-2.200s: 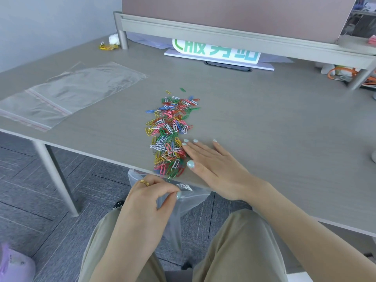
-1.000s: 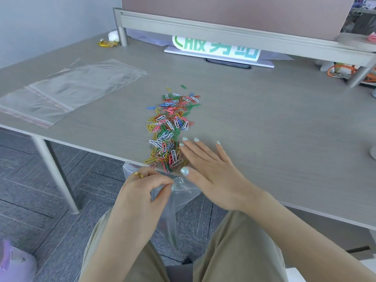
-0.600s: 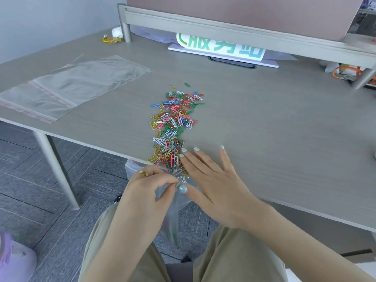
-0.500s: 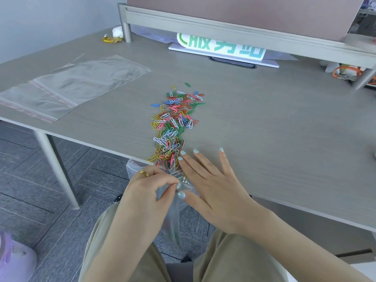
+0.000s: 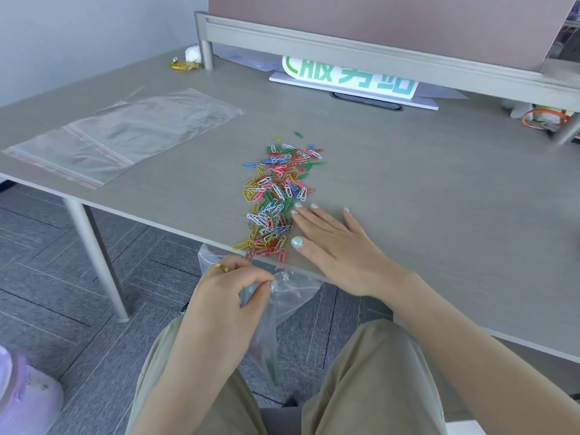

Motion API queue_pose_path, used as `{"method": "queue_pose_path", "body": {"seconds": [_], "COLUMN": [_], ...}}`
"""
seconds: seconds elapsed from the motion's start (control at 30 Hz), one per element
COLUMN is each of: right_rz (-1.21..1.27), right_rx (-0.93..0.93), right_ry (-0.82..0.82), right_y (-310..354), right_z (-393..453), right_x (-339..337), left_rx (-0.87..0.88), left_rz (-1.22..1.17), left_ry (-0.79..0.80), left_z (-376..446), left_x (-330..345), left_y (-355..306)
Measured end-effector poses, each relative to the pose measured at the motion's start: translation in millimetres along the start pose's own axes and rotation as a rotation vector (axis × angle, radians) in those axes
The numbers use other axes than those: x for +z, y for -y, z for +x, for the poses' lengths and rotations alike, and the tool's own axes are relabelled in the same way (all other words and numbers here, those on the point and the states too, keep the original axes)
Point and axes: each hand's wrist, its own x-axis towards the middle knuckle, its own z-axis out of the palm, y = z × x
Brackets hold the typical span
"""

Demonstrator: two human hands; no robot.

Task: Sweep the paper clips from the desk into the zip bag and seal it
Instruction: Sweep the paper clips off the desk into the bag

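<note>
A long heap of coloured paper clips (image 5: pixel 277 196) runs from mid-desk to the front edge of the grey desk (image 5: pixel 423 189), with a few clips hanging over the edge. My right hand (image 5: pixel 335 243) lies flat on the desk, fingers straight, touching the heap's right side. Just below the edge, my left hand (image 5: pixel 232 293) pinches the rim of a clear zip bag (image 5: pixel 282 299), which hangs with its mouth under the clips. A few clips show inside the bag.
Two more clear zip bags (image 5: pixel 125 133) lie flat at the desk's left. A white sign with green letters (image 5: pixel 351 76) stands at the back under a partition rail. Orange cable (image 5: pixel 543 117) sits at the far right. A desk leg (image 5: pixel 97 259) stands left of my knees.
My right hand slid toward the desk edge and swept clips into the bag, then moved back onto the desk beside the heap. My left hand kept its pinch on the bag.
</note>
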Motion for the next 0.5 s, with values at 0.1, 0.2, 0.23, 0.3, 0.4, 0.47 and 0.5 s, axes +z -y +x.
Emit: {"method": "queue_pose_path", "body": {"seconds": [0.1, 0.2, 0.23, 0.3, 0.4, 0.47, 0.5], "right_rz": [-0.06, -0.106, -0.126, -0.15, -0.147, -0.151, -0.141], "right_rx": [-0.075, -0.112, -0.12, -0.141, -0.184, -0.226, -0.241], "right_ry": [0.018, 0.023, 0.023, 0.012, -0.004, -0.015, -0.009], "right_y": [3, 10, 12, 15, 17, 16, 16], "right_z": [-6, -18, -21, -26, -31, -34, -36], "right_x": [1, 5, 7, 11, 17, 17, 16], "left_rx": [0.004, 0.016, 0.018, 0.02, 0.016, 0.013, 0.017], "left_rz": [0.001, 0.005, 0.004, 0.002, -0.003, -0.002, 0.001], "left_ry": [-0.007, -0.013, -0.017, -0.021, -0.014, -0.015, -0.02], "left_z": [1, 2, 2, 3, 3, 3, 3], "left_x": [-2, -2, -1, 0, -1, -3, -4], "left_y": [2, 2, 2, 1, -1, -2, -1]}}
